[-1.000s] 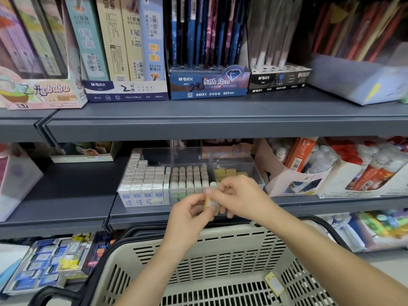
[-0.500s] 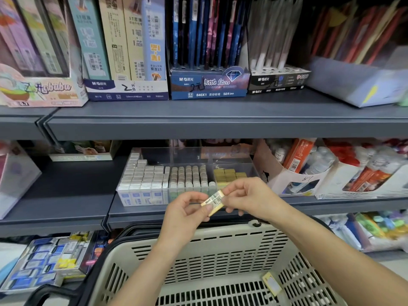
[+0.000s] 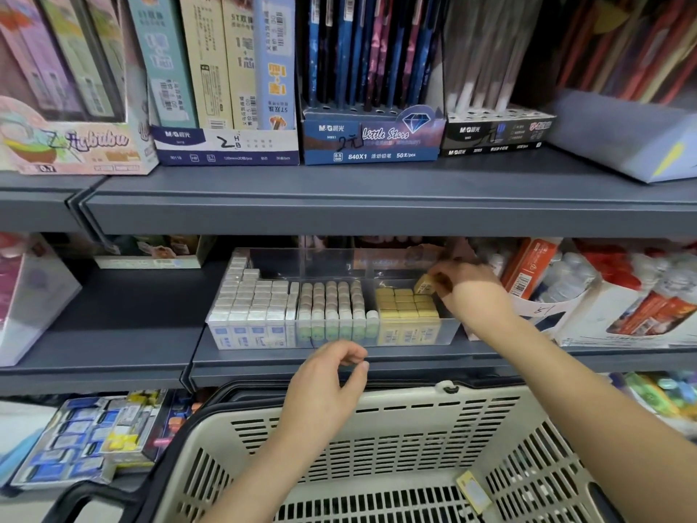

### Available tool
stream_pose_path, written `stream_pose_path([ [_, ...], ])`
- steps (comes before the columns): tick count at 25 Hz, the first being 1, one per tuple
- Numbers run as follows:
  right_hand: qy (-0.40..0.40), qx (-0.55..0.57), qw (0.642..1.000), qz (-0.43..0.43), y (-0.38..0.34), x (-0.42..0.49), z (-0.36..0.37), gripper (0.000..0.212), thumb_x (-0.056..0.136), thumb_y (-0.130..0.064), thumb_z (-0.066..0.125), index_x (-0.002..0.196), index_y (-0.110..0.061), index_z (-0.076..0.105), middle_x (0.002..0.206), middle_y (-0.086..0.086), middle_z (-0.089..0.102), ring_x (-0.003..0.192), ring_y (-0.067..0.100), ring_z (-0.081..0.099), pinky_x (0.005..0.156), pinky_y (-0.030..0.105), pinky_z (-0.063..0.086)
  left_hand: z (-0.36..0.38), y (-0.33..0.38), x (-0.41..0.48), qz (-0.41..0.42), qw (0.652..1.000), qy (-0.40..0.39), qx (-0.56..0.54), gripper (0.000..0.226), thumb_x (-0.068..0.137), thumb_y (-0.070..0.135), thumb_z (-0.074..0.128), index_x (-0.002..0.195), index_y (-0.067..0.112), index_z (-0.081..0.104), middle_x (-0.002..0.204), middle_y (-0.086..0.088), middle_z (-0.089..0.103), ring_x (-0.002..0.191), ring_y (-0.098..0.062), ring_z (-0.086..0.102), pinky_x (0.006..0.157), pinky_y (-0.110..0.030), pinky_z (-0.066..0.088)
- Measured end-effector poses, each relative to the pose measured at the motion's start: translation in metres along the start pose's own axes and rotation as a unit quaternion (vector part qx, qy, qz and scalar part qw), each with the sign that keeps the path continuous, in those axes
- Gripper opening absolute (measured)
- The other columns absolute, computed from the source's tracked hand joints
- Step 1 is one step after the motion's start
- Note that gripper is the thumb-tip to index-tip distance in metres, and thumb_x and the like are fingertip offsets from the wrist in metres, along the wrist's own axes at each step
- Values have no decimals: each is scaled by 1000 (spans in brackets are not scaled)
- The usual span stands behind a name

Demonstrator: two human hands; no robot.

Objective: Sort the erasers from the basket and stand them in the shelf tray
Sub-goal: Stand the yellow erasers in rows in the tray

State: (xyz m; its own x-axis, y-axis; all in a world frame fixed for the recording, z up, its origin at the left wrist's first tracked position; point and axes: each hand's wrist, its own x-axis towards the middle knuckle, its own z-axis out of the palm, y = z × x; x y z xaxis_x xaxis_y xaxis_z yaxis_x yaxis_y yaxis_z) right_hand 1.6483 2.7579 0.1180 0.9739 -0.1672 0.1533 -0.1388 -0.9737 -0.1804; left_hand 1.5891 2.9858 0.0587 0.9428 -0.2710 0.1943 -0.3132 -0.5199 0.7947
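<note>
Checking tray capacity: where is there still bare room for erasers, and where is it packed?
Clear tray: bare floor behind the white erasers and green erasers, and behind the yellow erasers, where the right hand holds one. Front rows are packed. The left hand is empty.

We face dark blue-grey metal store shelving (image 3: 339, 205) spanning the frame. Along the top, its upper board carries upright cardboard display boxes of pens and pencil leads (image 3: 226, 107). At the right of the middle board we see white cartons of orange-capped bottles (image 3: 618, 303).
</note>
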Motion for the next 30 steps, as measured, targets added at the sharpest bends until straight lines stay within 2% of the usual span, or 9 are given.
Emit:
stream_pose_path([
  [3,-24,-29,999,16,-2,8,11,15,91,-29,52,104,-30,61,100,6,66,80,28,60,67,28,46,0,-2,2,-4,1000,3,-3,13,88,25,58,96,36,57,92,21,60,92,10,53,77,-2,36],
  [7,-21,-105,994,-12,-1,9,22,13,91,-22,48,101,-24,57,94,10,68,79,30,61,63,27,40,2,-4,2,-7,1000,6,-5,13,88,25,58,98,33,60,93,20,62,92,8,54,79,-7,39],
  [12,-100,-66,992,-37,0,5,6,20,94,-26,44,105,-27,61,109,7,65,92,30,60,79,30,48,-3,-1,0,-4,999,14,-29,13,89,21,58,96,31,61,94,18,62,90,16,50,75,-2,37],
  [15,-10,-19,998,-61,0,-23,-4,23,93,-25,47,108,-23,65,107,3,67,96,25,60,84,32,49,-16,6,-11,-1,998,34,-53,20,89,23,58,91,42,56,98,22,60,95,20,47,74,-5,39],
  [18,68,168,978,-106,-12,-79,-3,15,89,-23,56,98,-22,68,87,-12,64,86,4,57,73,13,39,-35,8,-35,17,999,-44,-15,15,82,38,54,93,49,52,99,28,57,96,17,50,80,-4,41],
  [21,-41,250,953,-164,-36,-148,35,12,88,-26,58,94,-26,68,82,-16,63,76,-6,55,69,1,36,-54,-4,-72,-18,985,-161,67,28,80,45,55,108,41,53,102,30,51,97,10,52,86,-11,41],
  [23,-193,219,931,-220,-54,-193,82,20,90,-28,56,105,-21,66,100,-8,67,86,-3,56,76,6,38,-62,-17,-97,-53,975,-190,100,31,85,34,59,115,27,57,105,20,55,100,0,54,90,-21,44],
  [26,-376,150,865,-295,-80,-245,148,37,90,-27,55,125,-15,55,126,3,56,115,15,51,96,23,36,-70,-31,-130,-111,971,-193,85,25,89,19,58,114,21,58,105,13,58,98,-5,55,93,-27,45],
  [30,-428,94,822,-365,-109,-273,198,65,85,-26,63,142,-16,34,145,8,35,133,22,33,109,31,30,-73,-41,-151,-156,968,-187,59,24,90,15,55,113,22,56,103,12,57,99,-6,55,91,-22,44],
])
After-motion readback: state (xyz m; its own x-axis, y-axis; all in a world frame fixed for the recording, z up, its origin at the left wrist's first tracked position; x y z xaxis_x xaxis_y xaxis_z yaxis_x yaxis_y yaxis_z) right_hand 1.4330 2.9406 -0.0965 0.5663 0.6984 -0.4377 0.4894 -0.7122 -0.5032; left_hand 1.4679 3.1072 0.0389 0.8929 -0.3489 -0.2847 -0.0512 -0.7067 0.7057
